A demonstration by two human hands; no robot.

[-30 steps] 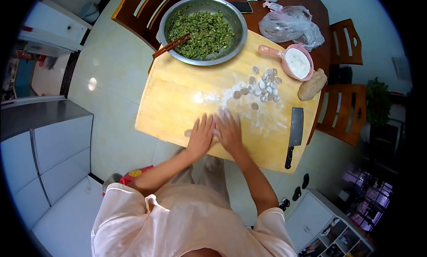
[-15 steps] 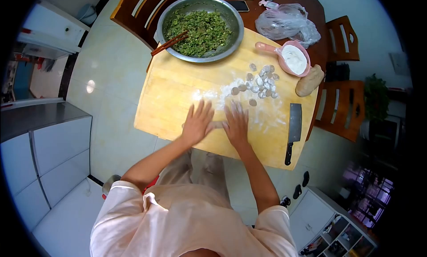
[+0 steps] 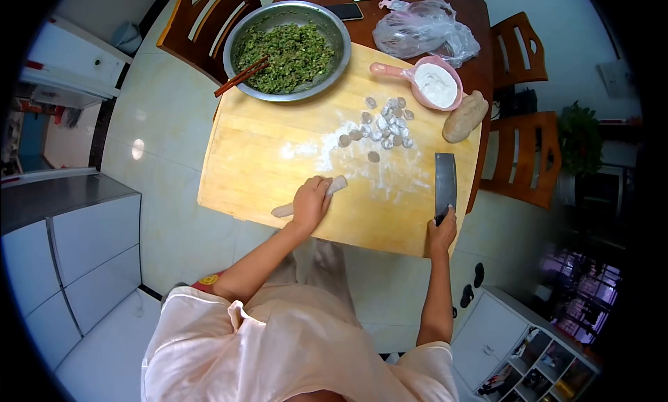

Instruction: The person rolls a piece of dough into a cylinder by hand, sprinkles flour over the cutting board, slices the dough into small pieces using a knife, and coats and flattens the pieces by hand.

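Note:
A rope of dough (image 3: 337,185) lies near the front edge of the wooden board (image 3: 243,151), and my left hand (image 3: 311,203) is wrapped over its middle, both ends sticking out. At the board's right side my right hand (image 3: 442,231) grips the handle of a cleaver (image 3: 445,183), whose blade points away from me. Several small floured dough pieces (image 3: 387,125) are grouped beyond my hands, with one piece (image 3: 374,156) apart from them. White flour (image 3: 334,148) is scattered around the pieces.
A steel bowl (image 3: 341,61) of chopped green filling (image 3: 289,57) with chopsticks (image 3: 241,76) stands at the back left. Back right are a pink scoop of flour (image 3: 437,86) and a dough lump (image 3: 465,116). Behind lie a plastic bag (image 3: 421,29) and phone (image 3: 345,11). Chairs (image 3: 521,151) flank the table.
Both hands were flat on the dough rope. My left hand has closed over it, and my right hand has moved right and taken the cleaver's handle. The view has shifted slightly.

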